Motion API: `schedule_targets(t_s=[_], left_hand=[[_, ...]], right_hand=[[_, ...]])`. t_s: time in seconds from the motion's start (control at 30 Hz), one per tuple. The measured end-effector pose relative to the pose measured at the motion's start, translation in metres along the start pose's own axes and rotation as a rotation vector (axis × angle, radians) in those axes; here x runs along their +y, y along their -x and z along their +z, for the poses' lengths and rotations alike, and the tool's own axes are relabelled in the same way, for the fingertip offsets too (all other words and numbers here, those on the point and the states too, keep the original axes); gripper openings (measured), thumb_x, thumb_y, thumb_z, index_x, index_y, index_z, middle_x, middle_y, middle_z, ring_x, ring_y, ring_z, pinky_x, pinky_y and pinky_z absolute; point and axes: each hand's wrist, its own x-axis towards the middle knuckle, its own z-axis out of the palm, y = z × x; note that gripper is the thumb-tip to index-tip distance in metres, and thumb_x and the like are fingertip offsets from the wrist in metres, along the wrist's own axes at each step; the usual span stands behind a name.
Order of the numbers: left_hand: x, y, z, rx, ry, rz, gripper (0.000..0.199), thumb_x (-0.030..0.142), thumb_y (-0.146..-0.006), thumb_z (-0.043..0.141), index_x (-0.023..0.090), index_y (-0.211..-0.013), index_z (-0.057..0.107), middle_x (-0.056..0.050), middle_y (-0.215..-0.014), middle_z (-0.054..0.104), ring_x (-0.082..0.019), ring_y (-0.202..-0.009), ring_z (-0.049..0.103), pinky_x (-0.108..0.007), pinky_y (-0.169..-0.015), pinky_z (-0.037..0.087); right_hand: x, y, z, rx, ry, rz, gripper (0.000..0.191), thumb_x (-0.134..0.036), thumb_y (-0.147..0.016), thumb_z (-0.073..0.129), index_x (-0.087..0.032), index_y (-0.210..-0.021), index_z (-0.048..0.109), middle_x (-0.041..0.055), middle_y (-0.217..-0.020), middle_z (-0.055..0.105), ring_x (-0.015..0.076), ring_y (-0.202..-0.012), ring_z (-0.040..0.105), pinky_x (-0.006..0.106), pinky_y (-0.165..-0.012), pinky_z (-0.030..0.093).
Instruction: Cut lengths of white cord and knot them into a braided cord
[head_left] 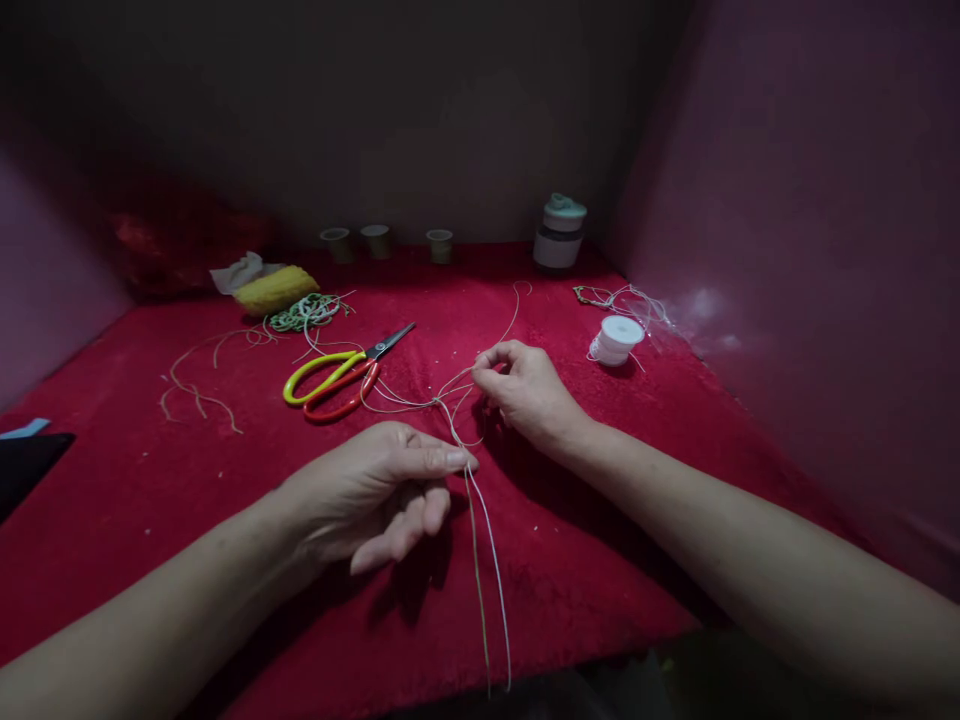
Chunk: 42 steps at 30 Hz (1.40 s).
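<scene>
My left hand (397, 490) pinches thin cords (491, 545) between thumb and index finger, near the middle of the red cloth. Two strands, one white and one greenish, hang from that pinch toward the front edge. Just beyond it and to the right, my right hand (521, 390) has thumb and index finger closed on a thin strand. Between the hands the cords meet at a small knot (436, 400), and loose loops spread left and right of it. Scissors (337, 385) with one yellow and one red handle lie left of the knot, over part of the cord.
A white spool (619, 340) and tangled cord (630, 300) lie at right. Behind stand a lidded jar (559, 235) and small spools (439, 246). A yellow roll (276, 290) and green-white cord bundle (307, 312) are at back left. Walls flank the red cloth (300, 660).
</scene>
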Motion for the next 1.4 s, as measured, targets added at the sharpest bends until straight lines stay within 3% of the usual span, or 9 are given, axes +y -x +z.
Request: schedule_targets(t_s=[0.1,0.23,0.37,0.53,0.73,0.93,1.03,1.17,1.4], left_hand=[[-0.007,-0.006,0.004,-0.044,0.194,0.018,0.019,0.021,-0.082,0.047,0.01,-0.081,0.061,-0.003,-0.05,0.064,-0.01,-0.024,0.047,-0.014,-0.019,0.031],[-0.011,-0.009,0.007,-0.045,0.267,0.013,0.031,0.02,-0.087,0.037,0.009,-0.068,0.059,-0.006,-0.05,0.064,-0.012,-0.025,0.05,-0.016,-0.019,0.035],[-0.01,-0.006,0.009,-0.031,0.259,-0.016,0.036,0.02,-0.087,0.034,0.008,-0.065,0.059,-0.007,-0.047,0.062,-0.014,-0.024,0.05,-0.018,-0.018,0.036],[-0.009,-0.005,0.01,-0.046,0.269,-0.065,0.039,0.02,-0.087,0.032,0.008,-0.062,0.059,-0.009,-0.045,0.062,-0.014,-0.024,0.05,-0.019,-0.018,0.036],[-0.012,-0.006,0.008,-0.047,0.259,-0.063,0.035,0.02,-0.086,0.034,0.007,-0.066,0.06,-0.009,-0.048,0.063,-0.015,-0.028,0.053,-0.019,-0.019,0.038],[-0.008,-0.003,0.009,-0.028,0.263,-0.09,0.04,0.02,-0.088,0.03,0.007,-0.064,0.06,-0.009,-0.046,0.062,-0.015,-0.025,0.051,-0.019,-0.017,0.036],[-0.006,-0.003,0.009,-0.027,0.25,-0.11,0.041,0.019,-0.088,0.03,0.007,-0.063,0.06,-0.009,-0.045,0.063,-0.015,-0.023,0.05,-0.019,-0.017,0.036],[-0.008,-0.004,0.007,-0.056,0.229,-0.072,0.035,0.019,-0.086,0.034,0.007,-0.065,0.06,-0.01,-0.048,0.064,-0.016,-0.028,0.054,-0.019,-0.019,0.038],[-0.013,-0.004,0.005,-0.064,0.213,-0.028,0.032,0.019,-0.085,0.036,0.007,-0.068,0.06,-0.011,-0.051,0.064,-0.016,-0.032,0.057,-0.019,-0.02,0.04]], right_hand=[[-0.001,-0.001,-0.001,0.022,-0.105,0.009,0.004,-0.017,-0.073,0.053,-0.017,-0.07,0.052,-0.0042,-0.051,0.047,0.0054,-0.041,0.039,0.018,-0.038,0.029],[-0.002,-0.008,-0.005,-0.033,-0.376,0.09,0.007,-0.014,-0.075,0.053,-0.017,-0.069,0.051,-0.0053,-0.048,0.048,0.0045,-0.035,0.035,0.018,-0.032,0.022],[-0.003,-0.025,-0.017,-0.038,-0.806,0.325,0.013,-0.005,-0.078,0.046,-0.014,-0.068,0.049,0.0008,-0.067,0.06,0.0024,-0.041,0.041,0.015,-0.034,0.027],[-0.001,-0.044,-0.048,0.022,-1.053,0.493,0.021,-0.002,-0.079,0.04,-0.015,-0.064,0.045,-0.0026,-0.051,0.046,0.0021,-0.041,0.038,0.012,-0.034,0.026],[-0.001,-0.053,-0.075,0.151,-0.974,0.369,0.019,-0.003,-0.075,0.039,-0.016,-0.061,0.04,-0.0044,-0.046,0.04,0.0033,-0.036,0.03,0.015,-0.03,0.018],[-0.004,-0.043,-0.054,0.101,-0.8,0.296,0.012,-0.01,-0.076,0.046,-0.015,-0.066,0.045,-0.0039,-0.048,0.047,0.004,-0.036,0.038,0.015,-0.03,0.021],[-0.003,-0.037,-0.046,0.086,-0.637,0.176,0.008,-0.008,-0.073,0.048,-0.016,-0.073,0.049,-0.0047,-0.049,0.049,0.005,-0.036,0.041,0.016,-0.03,0.023],[-0.01,-0.032,-0.048,0.156,-0.414,0.02,0.016,-0.007,-0.07,0.048,-0.018,-0.083,0.05,-0.0072,-0.047,0.047,0.0058,-0.032,0.04,0.016,-0.028,0.023],[-0.029,-0.037,-0.08,0.278,-0.503,-0.216,0.016,-0.006,-0.07,0.044,-0.018,-0.08,0.049,-0.0034,-0.063,0.054,0.0073,-0.053,0.055,0.019,-0.049,0.046]])
